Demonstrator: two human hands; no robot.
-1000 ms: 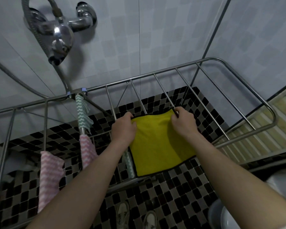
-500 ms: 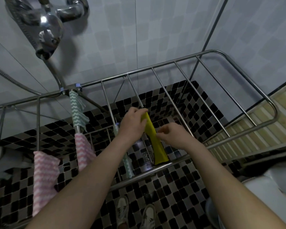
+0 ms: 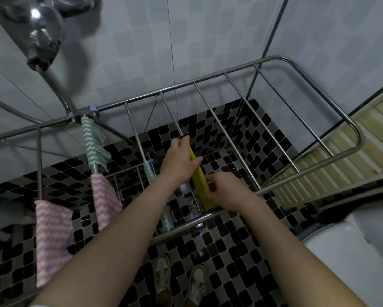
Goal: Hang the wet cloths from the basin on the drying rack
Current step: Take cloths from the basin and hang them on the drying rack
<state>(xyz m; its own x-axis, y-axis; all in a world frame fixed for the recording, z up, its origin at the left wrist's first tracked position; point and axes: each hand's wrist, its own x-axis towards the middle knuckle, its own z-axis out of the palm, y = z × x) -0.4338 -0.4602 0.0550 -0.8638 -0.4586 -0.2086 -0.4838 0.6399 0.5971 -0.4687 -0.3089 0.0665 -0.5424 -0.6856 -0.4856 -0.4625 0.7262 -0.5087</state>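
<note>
Below the drying rack [image 3: 208,77], a pair of pale shoes [image 3: 179,282] stands on small glossy black and grey floor tiles [image 3: 241,262]. The rack is smooth round steel tube, with thin straight rods running from its near rail to its far rail.

Just past the near rail, the right hand [image 3: 222,191] pinches the near end of a yellow cloth [image 3: 200,180]. The cloth is soft, dark-edged and seen edge-on as a narrow strip along one middle rod. The rod beneath it is hidden, so it probably hangs folded over that rod. Farther along the strip, the left hand [image 3: 178,162] clasps it, fingers on its left face and thumb across its right.

Right of the cloth, three rods stand bare with wide gaps between them. To its left hang a green zigzag cloth [image 3: 93,142] and two pink zigzag cloths [image 3: 52,235], nubbly in texture. Beyond the far rail, a chrome tap [image 3: 44,36] juts from pale wall tiles.
</note>
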